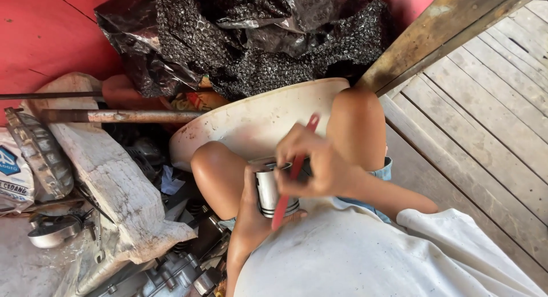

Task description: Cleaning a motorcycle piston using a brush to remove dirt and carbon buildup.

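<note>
Your left hand (251, 214) comes up from below and wraps around a short, shiny metal cylinder with grooves round its wall (273, 189), a piston by the look of it, holding it upright with the open top facing you. The fingers curl behind it and the thumb tip shows at the lower right of its base. Your right hand (317, 165) closes over the upper right edge of that cylinder and pinches a long, thin, flat red strip (294, 174), which runs slantwise from above your knuckles down across the cylinder's wall and ends near your left thumb. Whether the strip is plastic or painted metal cannot be told.

You hold the cylinder above your lap, between your two bare knees and just in front of your pale grey shirt (365, 251). Behind your knees lies a large, shallow, cream-coloured basin (251, 120) tipped on its side, stained and scuffed. Above it sits a heap of black bubble wrap and plastic sheeting (251, 40) against a red wall (40, 34). To your left lies a rough, whitish block of wood (114, 188), with a rusty metal rod (120, 115) across it and greasy engine parts (177, 274) below. Weathered wooden floorboards (491, 114) stretch off to your right.
</note>
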